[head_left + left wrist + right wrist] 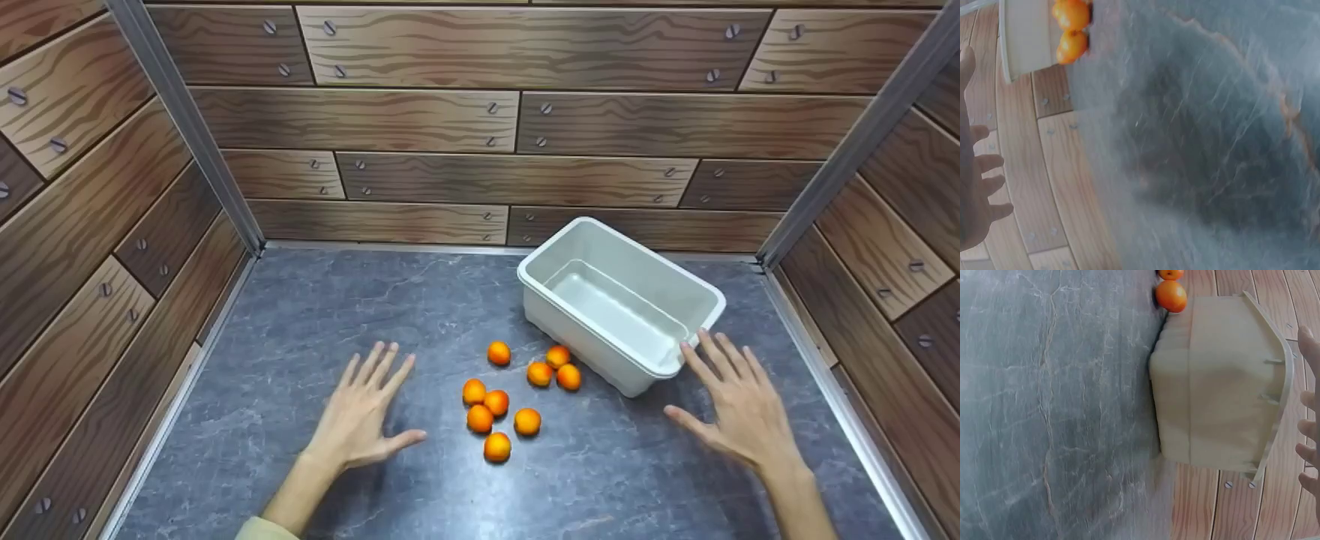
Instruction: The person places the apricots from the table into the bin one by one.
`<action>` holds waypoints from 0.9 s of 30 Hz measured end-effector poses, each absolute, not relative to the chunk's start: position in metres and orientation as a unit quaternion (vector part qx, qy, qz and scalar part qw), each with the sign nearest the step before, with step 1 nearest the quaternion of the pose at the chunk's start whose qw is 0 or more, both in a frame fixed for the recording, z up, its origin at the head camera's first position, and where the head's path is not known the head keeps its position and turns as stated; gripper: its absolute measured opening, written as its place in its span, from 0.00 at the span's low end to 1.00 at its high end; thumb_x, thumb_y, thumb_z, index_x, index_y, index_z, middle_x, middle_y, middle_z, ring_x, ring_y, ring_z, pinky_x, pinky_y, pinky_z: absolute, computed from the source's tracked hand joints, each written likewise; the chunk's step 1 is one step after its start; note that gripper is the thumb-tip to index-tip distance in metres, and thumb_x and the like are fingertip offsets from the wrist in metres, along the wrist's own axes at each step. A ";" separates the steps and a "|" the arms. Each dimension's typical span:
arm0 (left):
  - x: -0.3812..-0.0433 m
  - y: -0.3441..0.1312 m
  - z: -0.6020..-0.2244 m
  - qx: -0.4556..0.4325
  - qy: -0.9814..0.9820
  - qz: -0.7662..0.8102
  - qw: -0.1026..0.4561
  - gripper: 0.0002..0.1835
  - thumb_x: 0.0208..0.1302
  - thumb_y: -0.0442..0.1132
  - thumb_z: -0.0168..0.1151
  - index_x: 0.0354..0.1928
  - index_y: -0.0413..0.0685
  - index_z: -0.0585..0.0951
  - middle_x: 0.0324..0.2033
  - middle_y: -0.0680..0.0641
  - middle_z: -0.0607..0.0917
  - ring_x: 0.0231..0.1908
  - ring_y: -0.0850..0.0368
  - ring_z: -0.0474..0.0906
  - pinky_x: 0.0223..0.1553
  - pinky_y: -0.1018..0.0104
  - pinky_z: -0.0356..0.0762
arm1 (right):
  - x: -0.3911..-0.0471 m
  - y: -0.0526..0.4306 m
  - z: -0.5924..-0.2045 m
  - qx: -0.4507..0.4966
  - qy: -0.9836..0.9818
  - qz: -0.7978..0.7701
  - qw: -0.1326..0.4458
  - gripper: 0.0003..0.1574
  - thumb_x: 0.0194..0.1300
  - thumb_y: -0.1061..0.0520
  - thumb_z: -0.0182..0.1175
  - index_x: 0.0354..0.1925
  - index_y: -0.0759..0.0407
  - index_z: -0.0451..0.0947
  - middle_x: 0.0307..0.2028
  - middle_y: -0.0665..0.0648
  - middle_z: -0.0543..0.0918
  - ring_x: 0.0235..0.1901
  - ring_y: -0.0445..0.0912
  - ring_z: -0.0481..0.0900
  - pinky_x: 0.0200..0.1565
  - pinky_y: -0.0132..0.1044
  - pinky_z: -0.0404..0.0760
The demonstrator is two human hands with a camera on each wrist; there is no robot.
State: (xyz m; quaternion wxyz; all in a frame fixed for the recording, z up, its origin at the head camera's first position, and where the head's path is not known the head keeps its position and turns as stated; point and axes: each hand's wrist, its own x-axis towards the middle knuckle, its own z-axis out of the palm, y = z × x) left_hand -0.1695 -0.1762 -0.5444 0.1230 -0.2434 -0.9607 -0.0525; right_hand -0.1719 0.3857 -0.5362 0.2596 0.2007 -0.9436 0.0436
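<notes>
Several small orange fruits (496,403) lie loose on the dark marbled tabletop, between the two hands. A light grey plastic bin (581,319) stands upright behind them to the right, turned at an angle; its inside holds nothing. My left hand (364,416) hovers to the left of the fruits, fingers spread, holding nothing. At the bin's near right corner is my right hand (742,409), its fingers also spread and its fingertips overlapping the rim in the head view. The right wrist view shows the bin's end wall (1224,382) with a gap between it and the fingers.
Wood-patterned panels (517,120) wall the table at the back and both sides. Metal strips (832,397) run along the table's edges, and metal posts (199,142) rise at the back corners. Three of the fruits (557,356) sit close against the bin's front side.
</notes>
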 end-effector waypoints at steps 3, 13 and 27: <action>-0.170 -0.170 -0.547 -0.252 -0.960 -0.055 0.108 0.58 0.60 0.84 0.50 0.83 0.55 0.59 0.83 0.41 0.60 0.83 0.40 0.55 0.79 0.36 0.59 | -0.177 0.382 -0.538 0.210 -0.940 0.041 0.267 0.61 0.62 0.15 0.53 0.78 0.52 0.68 0.78 0.62 0.69 0.85 0.51 0.53 0.84 0.38 0.31; -0.166 -0.152 -0.563 -0.282 -0.954 -0.054 0.088 0.58 0.58 0.80 0.59 0.82 0.54 0.62 0.82 0.40 0.62 0.82 0.39 0.58 0.79 0.37 0.59 | -0.193 0.381 -0.543 0.238 -0.931 0.035 0.275 0.58 0.67 0.16 0.47 0.76 0.53 0.71 0.75 0.63 0.74 0.71 0.64 0.73 0.83 0.33 0.30; -0.158 -0.120 -0.584 -0.338 -0.939 -0.030 0.054 0.56 0.61 0.81 0.54 0.83 0.56 0.60 0.82 0.42 0.62 0.82 0.41 0.59 0.78 0.39 0.63 | -0.202 0.384 -0.543 0.216 -0.943 0.029 0.251 0.51 0.71 0.24 0.52 0.76 0.56 0.70 0.75 0.64 0.73 0.72 0.63 0.72 0.81 0.29 0.29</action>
